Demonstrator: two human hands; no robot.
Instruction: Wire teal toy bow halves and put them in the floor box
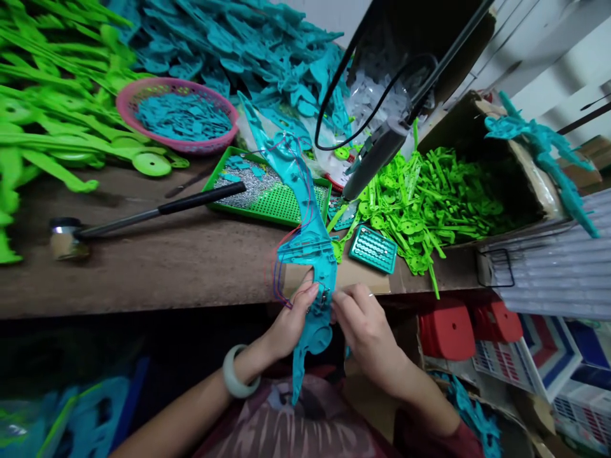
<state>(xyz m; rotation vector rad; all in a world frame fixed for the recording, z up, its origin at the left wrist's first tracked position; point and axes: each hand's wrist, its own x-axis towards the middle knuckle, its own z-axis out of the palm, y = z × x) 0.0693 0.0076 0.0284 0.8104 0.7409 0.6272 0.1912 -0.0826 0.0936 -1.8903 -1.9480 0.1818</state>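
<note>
A long teal plastic toy part point(305, 229) with thin red and blue wires running along it stands almost upright over the table edge. My left hand point(291, 321), with a pale bangle on the wrist, pinches its lower section from the left. My right hand point(365, 331) presses on the same section from the right, fingers closed on it near a small metal piece.
On the brown table point(181, 267) lie a hammer point(143, 216), a green tray point(267, 191) of small screws, a pink basket point(179, 114) of teal pieces, a teal block point(373, 249), and heaps of green and teal parts. An electric screwdriver point(377, 156) hangs above. A cardboard box point(482, 165) sits at right.
</note>
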